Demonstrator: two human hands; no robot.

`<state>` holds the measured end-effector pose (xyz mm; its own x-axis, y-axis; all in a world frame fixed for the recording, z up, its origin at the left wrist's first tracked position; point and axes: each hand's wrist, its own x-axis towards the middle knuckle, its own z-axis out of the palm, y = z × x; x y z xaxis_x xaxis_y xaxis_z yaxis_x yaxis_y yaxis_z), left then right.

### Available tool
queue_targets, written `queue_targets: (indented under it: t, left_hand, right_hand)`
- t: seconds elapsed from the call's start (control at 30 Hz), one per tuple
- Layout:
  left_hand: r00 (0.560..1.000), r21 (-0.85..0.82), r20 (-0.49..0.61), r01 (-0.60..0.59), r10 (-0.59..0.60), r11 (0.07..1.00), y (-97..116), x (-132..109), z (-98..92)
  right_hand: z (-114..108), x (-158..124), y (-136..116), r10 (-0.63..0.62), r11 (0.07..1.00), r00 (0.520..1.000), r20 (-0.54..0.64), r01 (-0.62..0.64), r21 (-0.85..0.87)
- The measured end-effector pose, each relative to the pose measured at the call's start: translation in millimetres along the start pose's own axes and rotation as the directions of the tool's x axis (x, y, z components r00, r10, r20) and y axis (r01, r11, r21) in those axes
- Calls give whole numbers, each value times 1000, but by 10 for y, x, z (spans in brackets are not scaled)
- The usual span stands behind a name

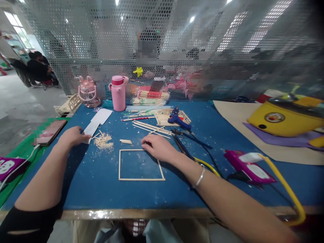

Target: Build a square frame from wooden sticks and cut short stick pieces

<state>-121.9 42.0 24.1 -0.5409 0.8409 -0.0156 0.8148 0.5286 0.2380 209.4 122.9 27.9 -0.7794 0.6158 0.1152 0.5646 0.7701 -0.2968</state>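
My left hand (76, 135) is at the near end of a white paper strip (95, 123), fingers closed on its edge. Beside it lies a pile of short stick offcuts and shavings (103, 141). My right hand (159, 146) rests over the upper right corner of a rectangular frame of thin wooden sticks (141, 179), its fingers curled together; whatever they hold is hidden. Just above the frame is a small row of short sticks (126, 141). Longer thin sticks (149, 129) lie loose beyond my right hand, with pliers (177, 131) next to them.
A blue glue gun (178, 119) lies on a stick-built panel (162, 118). At the back stand a pink bottle (118, 96) and a clear pink cup (88, 94) before a perforated metal screen (101, 40). To the right are a purple device (249, 168) with a yellow cable and a yellow bag (286, 116).
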Motion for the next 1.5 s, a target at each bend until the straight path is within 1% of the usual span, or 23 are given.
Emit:
queue_targets:
  t: [0.07,0.1,0.13,0.2,0.3,0.37,0.4,0.47,0.5,0.53,0.57,0.6,0.67,0.73,0.83,0.9,0.97,1.07,1.13,1.23,1.33,1.4,1.5]
  left_hand:
    - [997,46,46,57,-59,997,47,-13,7]
    - [995,47,68,72,-75,996,68,-30,-11]
    - [995,21,68,73,-74,997,83,-55,-43]
    - [997,-48,10,79,-78,996,99,-126,-135]
    - [981,-192,-161,75,-107,979,144,-259,-274]
    - [978,-368,-178,35,-107,929,226,-328,-308]
    - [983,-465,-162,3,-89,885,288,-346,-296]
    - [995,-624,-100,-80,22,777,447,-338,-214]
    - [994,-668,-63,-108,88,736,542,-313,-148]
    - [985,-670,-24,-141,169,729,645,-279,-71]
    - [965,-619,19,-196,263,761,750,-236,14]
    - [941,-515,60,-257,334,818,856,-191,100]
    - [923,-438,72,-312,379,843,1049,-103,262]
    - [908,-353,62,-367,413,860,1197,-35,391]
    - [879,-231,34,-456,476,859,1316,9,507]
    - [855,-165,23,-507,517,846,1345,2,536]
    - [842,-111,5,-536,540,837,1357,-35,532]
    - [839,-51,-49,-544,542,838,1376,-147,489]
    - [832,-45,-73,-554,550,831,1400,-258,455]
    - [805,-79,-50,-594,592,801,1452,-441,426]
    - [796,-14,10,-606,606,796,1516,-580,437]
    - [793,35,47,-609,607,793,1557,-625,458]
    - [788,81,55,-615,613,784,1594,-636,487]
  right_hand:
    - [-4,133,-87,-49,997,997,52,52,-60]
    - [-1,215,-130,-67,993,995,76,74,-89]
    - [9,303,-169,-77,991,993,91,87,-103]
    - [50,477,-228,-94,987,990,109,107,-117]
    - [151,664,-262,-118,983,981,156,138,-123]
    - [205,713,-255,-126,981,974,187,150,-124]
    - [217,715,-243,-127,980,972,198,153,-125]
    - [208,685,-203,-123,979,969,215,154,-133]
    - [188,658,-174,-121,978,968,220,154,-138]
    - [161,623,-139,-118,978,968,224,153,-144]
    - [130,584,-99,-114,978,968,225,150,-148]
    - [100,541,-55,-109,978,969,224,145,-151]
    - [49,451,36,-94,980,972,215,128,-150]
    - [24,365,112,-83,984,976,200,112,-138]
    - [27,270,170,-75,990,983,167,93,-107]
    - [38,237,176,-69,993,987,145,82,-89]
    - [48,222,173,-68,994,989,131,78,-73]
    - [57,208,181,-76,995,990,120,82,-48]
    - [64,199,193,-84,996,990,112,88,-33]
    - [79,190,200,-90,996,991,99,92,-19]
    - [92,194,192,-86,996,992,91,87,-15]
    - [96,199,186,-79,997,993,86,81,-11]
    - [87,202,189,-66,998,995,77,66,3]
